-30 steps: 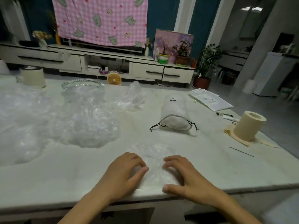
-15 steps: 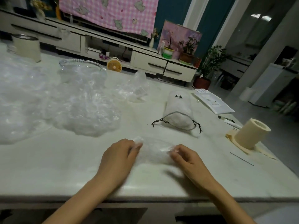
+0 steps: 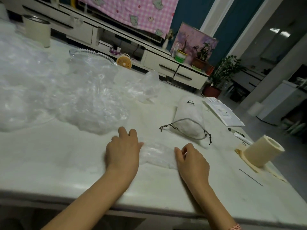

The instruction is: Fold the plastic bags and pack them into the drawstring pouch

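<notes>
A small folded clear plastic bag (image 3: pixel 157 154) lies on the white table (image 3: pixel 49 163) between my hands. My left hand (image 3: pixel 123 150) lies at the bag's left end, fingers stretched forward, thumb against the plastic. My right hand (image 3: pixel 192 160) pinches the bag's right end with curled fingers. Beyond them lies the white drawstring pouch (image 3: pixel 189 117), mouth toward me, its dark cord loose on both sides. A heap of crumpled clear plastic bags (image 3: pixel 79 100) spreads over the table's left half. One more crumpled clear bag (image 3: pixel 147 87) sits behind the pouch's left.
A cream tape roll (image 3: pixel 262 151) stands at the right near a thin dark stick (image 3: pixel 250 177). Papers (image 3: pixel 222 112) and a pen (image 3: pixel 235 132) lie at the far right. A glass dish (image 3: pixel 89 55) and a cream canister (image 3: pixel 36 30) stand at the back left.
The bag went from flat under both palms to a narrower folded strip held at its ends. My hands moved apart and forward, and the view tilted and swung left.
</notes>
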